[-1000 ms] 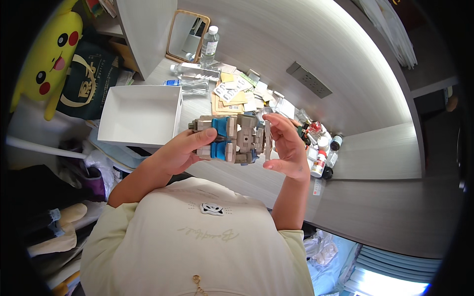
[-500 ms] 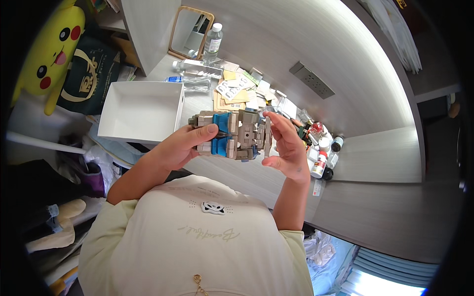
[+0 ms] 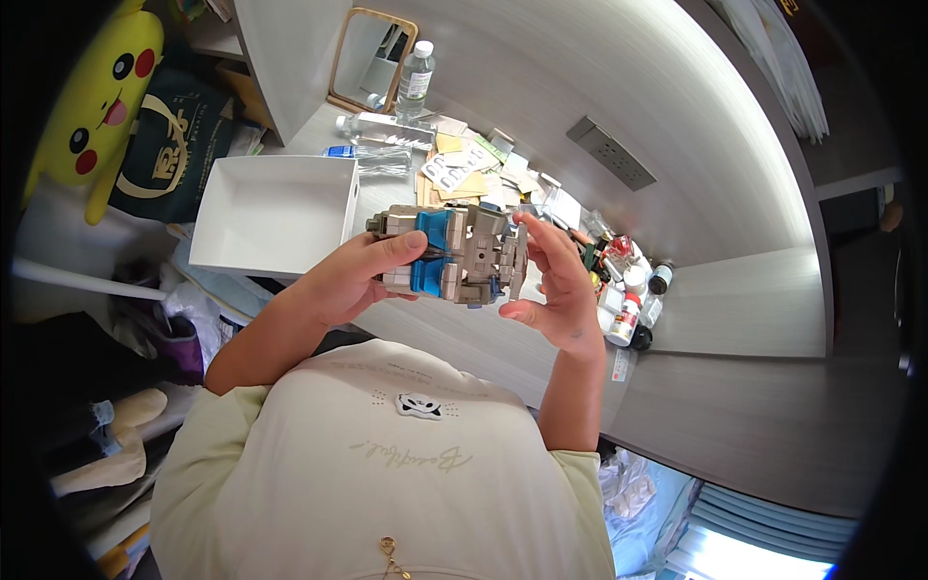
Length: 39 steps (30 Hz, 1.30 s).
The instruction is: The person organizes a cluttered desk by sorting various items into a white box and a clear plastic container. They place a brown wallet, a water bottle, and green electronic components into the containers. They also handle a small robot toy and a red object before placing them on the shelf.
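Observation:
A chunky grey-beige toy robot figure [image 3: 478,253] with bright blue panels lies sideways in the air before my chest, above the desk. My left hand [image 3: 353,278] is closed round its left end, the thumb across a blue panel and the other fingers mostly hidden underneath. At the opposite end, my right hand [image 3: 556,285] pinches a flat grey plate [image 3: 519,256] of the toy, fingertips on its upper edge and thumb at its lower edge.
An uncovered white box [image 3: 275,213] stands left on the desk. Behind it are a wood-framed mirror [image 3: 372,58], an upright water bottle [image 3: 415,82] and bottles lying down. Papers [image 3: 469,174] and several small containers [image 3: 628,314] spread rightward. A yellow plush [image 3: 116,106] sits far left.
Both hands and the toy have shifted slightly upward and tilted a little. My right thumb has slid slightly left along the toy's lower side.

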Each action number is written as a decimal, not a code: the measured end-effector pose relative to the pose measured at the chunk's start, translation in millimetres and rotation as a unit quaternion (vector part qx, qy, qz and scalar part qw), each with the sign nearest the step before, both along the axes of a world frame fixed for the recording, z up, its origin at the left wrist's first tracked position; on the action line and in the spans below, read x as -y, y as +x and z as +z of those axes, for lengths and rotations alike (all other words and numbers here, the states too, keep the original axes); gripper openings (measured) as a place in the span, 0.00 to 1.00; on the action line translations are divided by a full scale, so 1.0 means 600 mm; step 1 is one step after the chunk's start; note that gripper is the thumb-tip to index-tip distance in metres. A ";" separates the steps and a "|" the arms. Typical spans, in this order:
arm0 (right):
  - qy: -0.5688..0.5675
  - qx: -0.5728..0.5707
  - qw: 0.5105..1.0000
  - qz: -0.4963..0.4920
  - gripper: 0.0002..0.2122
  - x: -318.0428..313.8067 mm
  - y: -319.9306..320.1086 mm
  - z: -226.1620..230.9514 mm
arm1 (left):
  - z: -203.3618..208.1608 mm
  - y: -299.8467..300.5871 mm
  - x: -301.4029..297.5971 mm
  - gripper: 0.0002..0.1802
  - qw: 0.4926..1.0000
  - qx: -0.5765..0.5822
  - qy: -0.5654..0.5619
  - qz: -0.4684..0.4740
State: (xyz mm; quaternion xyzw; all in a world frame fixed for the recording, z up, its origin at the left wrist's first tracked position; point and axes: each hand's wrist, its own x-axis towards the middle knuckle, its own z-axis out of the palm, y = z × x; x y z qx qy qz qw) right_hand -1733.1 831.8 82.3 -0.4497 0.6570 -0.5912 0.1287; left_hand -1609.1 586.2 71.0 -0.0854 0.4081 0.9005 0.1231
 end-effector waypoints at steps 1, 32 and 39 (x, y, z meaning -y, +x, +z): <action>0.006 -0.011 1.000 -0.002 0.46 0.000 0.000 -0.001 | 0.000 0.000 0.000 0.26 1.000 -0.006 0.002 0.000; -0.155 0.093 0.981 -0.069 0.41 0.002 0.038 0.019 | -0.059 0.010 0.019 0.32 0.990 -0.043 0.126 -0.039; -0.017 -0.234 0.957 -0.170 0.30 0.031 0.069 0.036 | -0.048 0.002 0.011 0.28 0.998 0.003 0.036 -0.043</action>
